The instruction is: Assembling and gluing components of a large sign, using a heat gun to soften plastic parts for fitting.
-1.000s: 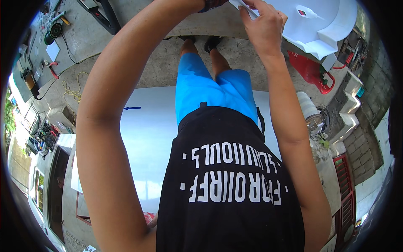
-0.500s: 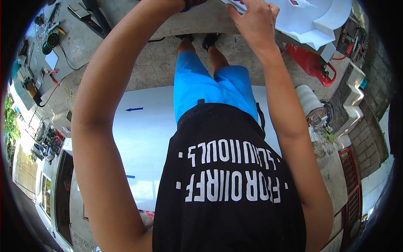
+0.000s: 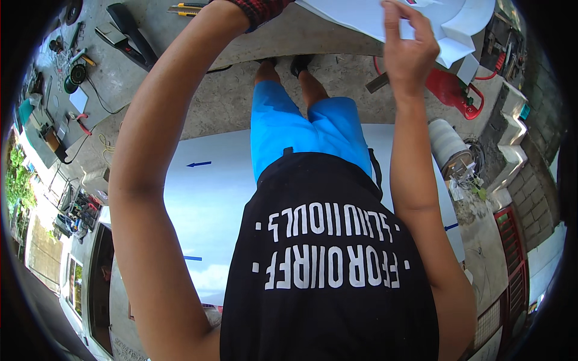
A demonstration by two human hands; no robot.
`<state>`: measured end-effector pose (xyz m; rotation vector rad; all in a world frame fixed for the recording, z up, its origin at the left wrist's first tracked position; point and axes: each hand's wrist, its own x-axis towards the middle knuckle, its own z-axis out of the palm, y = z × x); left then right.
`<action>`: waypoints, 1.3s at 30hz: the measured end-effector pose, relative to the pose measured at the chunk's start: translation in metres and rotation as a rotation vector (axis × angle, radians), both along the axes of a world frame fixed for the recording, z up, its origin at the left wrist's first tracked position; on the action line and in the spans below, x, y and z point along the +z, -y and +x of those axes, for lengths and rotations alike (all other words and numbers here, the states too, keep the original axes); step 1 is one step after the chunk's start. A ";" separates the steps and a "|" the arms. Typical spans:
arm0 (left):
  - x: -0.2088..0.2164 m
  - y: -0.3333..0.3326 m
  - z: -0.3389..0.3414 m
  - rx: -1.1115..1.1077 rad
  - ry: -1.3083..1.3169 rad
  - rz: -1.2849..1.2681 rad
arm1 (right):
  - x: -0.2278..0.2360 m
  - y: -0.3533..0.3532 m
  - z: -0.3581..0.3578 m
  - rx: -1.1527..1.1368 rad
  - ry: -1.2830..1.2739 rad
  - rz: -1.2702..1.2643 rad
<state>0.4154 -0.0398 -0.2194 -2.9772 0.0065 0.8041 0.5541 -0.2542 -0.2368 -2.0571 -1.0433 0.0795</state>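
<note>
At the top edge, my left hand point(image 3: 265, 9) wears a red-and-black checked glove; its fingers are cut off by the frame. It is beside the near corner of a white sheet point(image 3: 337, 11). My bare right hand point(image 3: 414, 51) is raised over this sheet, thumb and forefinger brought together in a pinch at the top edge. Anything between the fingertips is too small to make out. Right of that hand, a folded, curled white piece point(image 3: 456, 43) rises near the edge of the grey worktop point(image 3: 289, 37).
Yellow utility knives point(image 3: 185, 9), a black-handled tool point(image 3: 129, 36) and an angle grinder point(image 3: 77, 73) lie on the worktop leftward. A red tank point(image 3: 445, 90) stands at right, near a white bucket point(image 3: 447, 141). Behind me is a white panel point(image 3: 205, 207) with blue arrows.
My right hand has moved right and slightly down, away from my left hand, its fingers now in a pinch. The left glove shows more, and the view has shifted slightly.
</note>
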 end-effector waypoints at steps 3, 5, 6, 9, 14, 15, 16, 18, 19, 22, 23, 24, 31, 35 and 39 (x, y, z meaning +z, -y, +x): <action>-0.016 -0.007 -0.016 -0.030 0.385 -0.212 | -0.001 0.028 0.055 -0.271 0.065 -0.087; -0.024 0.001 -0.001 0.042 0.090 -0.031 | -0.008 0.042 0.090 -0.254 0.097 -0.279; -0.026 0.001 0.001 0.031 0.096 -0.029 | -0.014 0.046 0.103 -0.227 0.119 -0.358; -0.029 0.000 -0.001 0.064 0.145 -0.103 | -0.029 0.042 0.123 -0.067 0.042 -0.580; -0.024 -0.001 -0.003 0.083 0.137 -0.097 | -0.036 0.013 0.126 -0.102 -0.090 -0.656; -0.024 -0.001 -0.006 0.088 0.131 -0.093 | -0.045 0.008 0.130 -0.094 -0.106 -0.707; -0.027 -0.001 -0.002 0.067 0.156 -0.096 | -0.060 0.015 0.145 -0.103 -0.105 -0.711; -0.030 0.000 0.004 0.045 0.186 -0.103 | -0.088 0.037 0.178 0.439 -1.069 0.227; -0.029 -0.001 0.000 0.051 0.167 -0.103 | -0.078 0.020 0.162 0.453 -1.083 0.227; -0.027 0.000 -0.005 0.047 0.158 -0.077 | -0.047 -0.005 0.132 0.008 -0.179 -0.613; -0.026 0.001 -0.006 0.029 0.170 -0.052 | -0.045 -0.004 0.131 0.045 -0.214 -0.567; -0.016 0.000 -0.006 0.029 0.175 -0.056 | -0.039 -0.001 0.132 0.077 -0.245 -0.522; -0.025 0.002 -0.008 0.043 0.108 -0.034 | 0.045 0.012 0.052 0.233 -0.291 -0.271; 0.022 -0.002 -0.013 -0.030 0.251 -0.127 | 0.056 0.044 0.039 0.381 -0.019 -0.381; -0.002 0.005 -0.006 0.024 0.139 -0.014 | 0.069 0.055 0.026 0.359 0.008 -0.453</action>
